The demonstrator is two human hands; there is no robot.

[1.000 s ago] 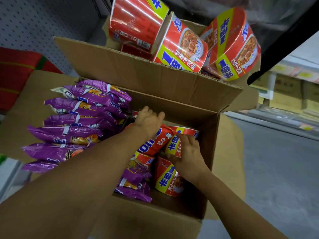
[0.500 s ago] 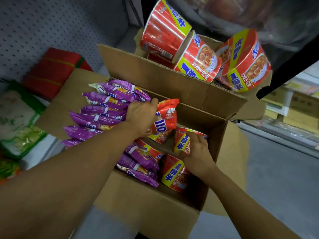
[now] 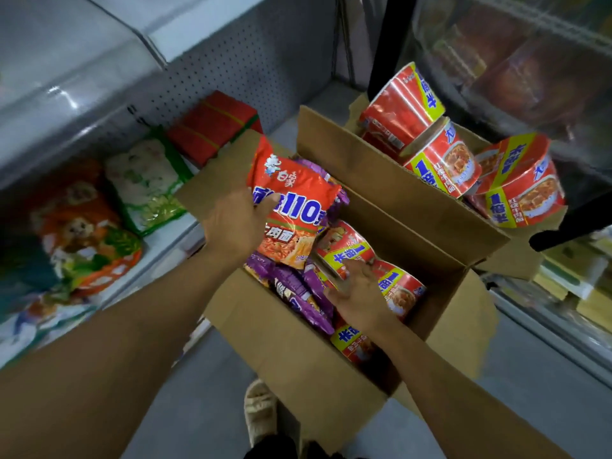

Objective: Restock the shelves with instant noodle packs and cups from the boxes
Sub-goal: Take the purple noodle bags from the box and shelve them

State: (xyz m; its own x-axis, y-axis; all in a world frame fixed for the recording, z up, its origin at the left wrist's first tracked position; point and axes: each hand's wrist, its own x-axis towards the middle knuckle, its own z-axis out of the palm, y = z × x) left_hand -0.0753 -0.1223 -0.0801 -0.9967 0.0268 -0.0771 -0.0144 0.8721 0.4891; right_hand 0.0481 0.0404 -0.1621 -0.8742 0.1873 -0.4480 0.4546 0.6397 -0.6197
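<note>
My left hand (image 3: 236,223) grips a red-orange noodle pack (image 3: 291,207) and holds it above the near cardboard box (image 3: 291,352). Purple noodle packs (image 3: 298,293) lie in the left half of that box, and red cups (image 3: 344,246) with yellow bands fill the right half. My right hand (image 3: 359,293) rests with spread fingers on the cups and purple packs inside the box. A second box (image 3: 381,180) behind it holds three large red noodle cups (image 3: 440,164).
The shelf (image 3: 165,246) on the left carries a red multipack (image 3: 212,124), a green-white pack (image 3: 149,183) and an orange pack (image 3: 86,233) against a pegboard back. A glass-fronted case (image 3: 516,61) stands at the right. Grey floor and a sandalled foot (image 3: 260,415) lie below.
My left hand has lifted the red-orange pack up out of the box and towards the shelf. My right hand has released the cup it was holding and now lies flat.
</note>
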